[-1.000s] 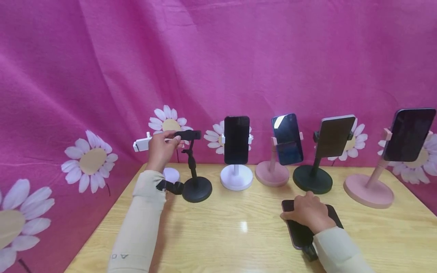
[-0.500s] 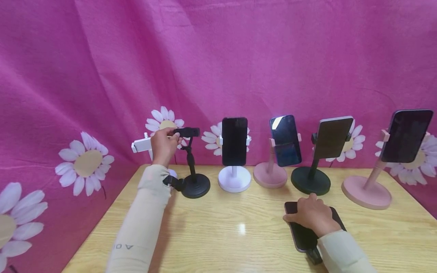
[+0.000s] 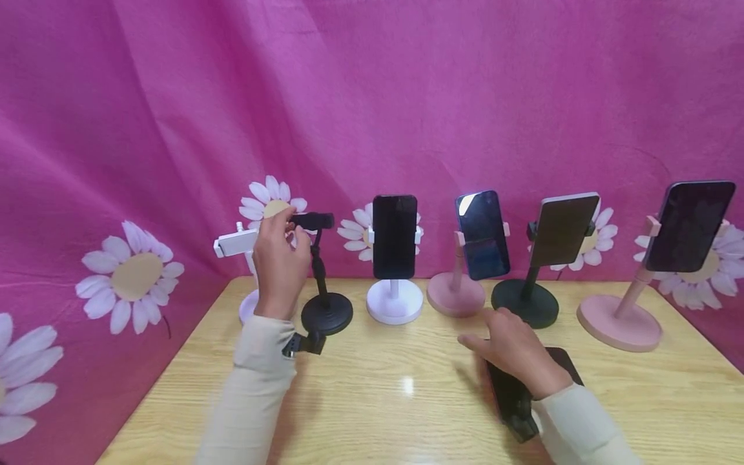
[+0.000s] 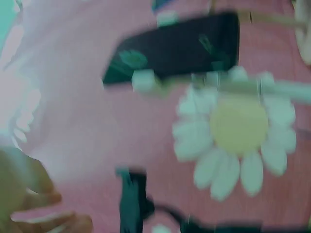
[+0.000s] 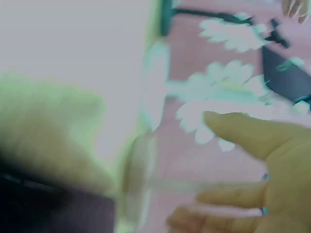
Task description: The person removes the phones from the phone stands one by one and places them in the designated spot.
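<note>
In the head view my left hand (image 3: pixel 281 261) is beside the empty clamp of a black phone stand (image 3: pixel 320 284). The left wrist view shows a gap between the loosely bent fingers (image 4: pixel 43 194) and the black clamp (image 4: pixel 132 201). My right hand (image 3: pixel 517 349) hovers over a dark smartphone (image 3: pixel 560 361) lying on the table, partly covering it. The right wrist view has its thumb and fingers (image 5: pixel 233 194) spread, with nothing between them. The phone's dark corner (image 5: pixel 97 213) shows at lower left there. Both wrist views are blurred.
A white stand (image 3: pixel 235 243) with an empty clamp is at the far left. A white stand (image 3: pixel 395 303), a pink stand (image 3: pixel 456 295), a black stand (image 3: pixel 526 303) and another pink stand (image 3: pixel 619 323) each hold a phone. A pink flowered cloth (image 3: pixel 465 97) hangs behind the wooden table (image 3: pixel 360 400).
My left hand has let go of the black clamp and drawn slightly back from it. My right hand has risen off the phone on the table and moved a little forward and left.
</note>
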`<state>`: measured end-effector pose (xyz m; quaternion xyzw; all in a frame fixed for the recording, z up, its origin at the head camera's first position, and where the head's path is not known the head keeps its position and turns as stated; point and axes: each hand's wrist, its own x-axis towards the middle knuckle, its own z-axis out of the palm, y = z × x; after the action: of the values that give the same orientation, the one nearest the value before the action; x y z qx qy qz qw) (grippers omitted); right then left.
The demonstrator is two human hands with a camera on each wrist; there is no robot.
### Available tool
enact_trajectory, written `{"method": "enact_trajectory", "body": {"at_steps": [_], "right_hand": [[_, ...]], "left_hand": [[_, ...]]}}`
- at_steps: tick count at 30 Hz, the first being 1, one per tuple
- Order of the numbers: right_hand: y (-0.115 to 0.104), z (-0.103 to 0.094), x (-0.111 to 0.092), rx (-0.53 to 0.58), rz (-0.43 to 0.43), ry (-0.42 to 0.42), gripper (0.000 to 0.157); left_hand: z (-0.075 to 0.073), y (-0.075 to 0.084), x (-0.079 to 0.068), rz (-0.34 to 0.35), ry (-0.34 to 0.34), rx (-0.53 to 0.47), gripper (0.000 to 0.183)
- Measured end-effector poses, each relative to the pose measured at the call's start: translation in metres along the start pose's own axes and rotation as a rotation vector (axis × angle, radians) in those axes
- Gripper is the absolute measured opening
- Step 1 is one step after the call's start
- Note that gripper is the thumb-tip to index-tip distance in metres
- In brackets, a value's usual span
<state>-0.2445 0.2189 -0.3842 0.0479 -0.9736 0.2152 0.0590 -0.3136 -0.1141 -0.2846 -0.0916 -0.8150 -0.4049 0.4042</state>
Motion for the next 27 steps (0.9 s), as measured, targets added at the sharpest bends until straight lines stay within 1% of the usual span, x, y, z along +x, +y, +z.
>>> {"method": "enact_trajectory", "body": {"at_steps": [1,2,3,5,7,8,9,11,14,17,20,23,27], "right_hand": [[-0.008,-0.001,0.003,0.079,-0.05,0.034,0.057],[-0.017,-0.002,0.007,0.163,-0.095,0.062,0.054],[-0.025,-0.003,0.011,0.253,-0.134,0.084,0.055],[-0.041,-0.005,0.021,0.412,-0.193,0.123,0.061],[-0.054,-0.008,0.034,0.543,-0.214,0.144,0.069],[-0.059,-0.01,0.04,0.591,-0.206,0.151,0.073],[-0.064,-0.011,0.046,0.638,-0.202,0.162,0.075],[-0.073,-0.013,0.057,0.701,-0.199,0.188,0.076],[-0.081,-0.014,0.07,0.749,-0.224,0.23,0.072],[-0.087,-0.012,0.077,0.757,-0.217,0.266,0.065],[-0.09,-0.01,0.081,0.723,-0.183,0.313,0.058],[-0.091,-0.009,0.084,0.68,-0.164,0.347,0.055],[-0.091,-0.011,0.087,0.648,-0.169,0.336,0.056]], "left_hand": [[0.002,0.006,-0.006,0.02,0.002,-0.05,0.033],[0.005,0.011,-0.012,0.033,-0.014,-0.11,0.032],[0.01,0.017,-0.018,0.035,-0.05,-0.168,0.033],[0.021,0.024,-0.028,-0.002,-0.152,-0.261,0.038],[0.035,0.028,-0.034,-0.054,-0.245,-0.32,0.046],[0.042,0.028,-0.036,-0.075,-0.279,-0.339,0.049],[0.048,0.029,-0.037,-0.091,-0.306,-0.35,0.052],[0.059,0.028,-0.037,-0.103,-0.334,-0.354,0.056],[0.069,0.027,-0.038,-0.099,-0.338,-0.327,0.055],[0.075,0.026,-0.039,-0.086,-0.303,-0.295,0.051],[0.078,0.024,-0.039,-0.091,-0.262,-0.271,0.047],[0.081,0.022,-0.038,-0.094,-0.222,-0.244,0.044],[0.083,0.02,-0.035,-0.094,-0.201,-0.236,0.042]]}}
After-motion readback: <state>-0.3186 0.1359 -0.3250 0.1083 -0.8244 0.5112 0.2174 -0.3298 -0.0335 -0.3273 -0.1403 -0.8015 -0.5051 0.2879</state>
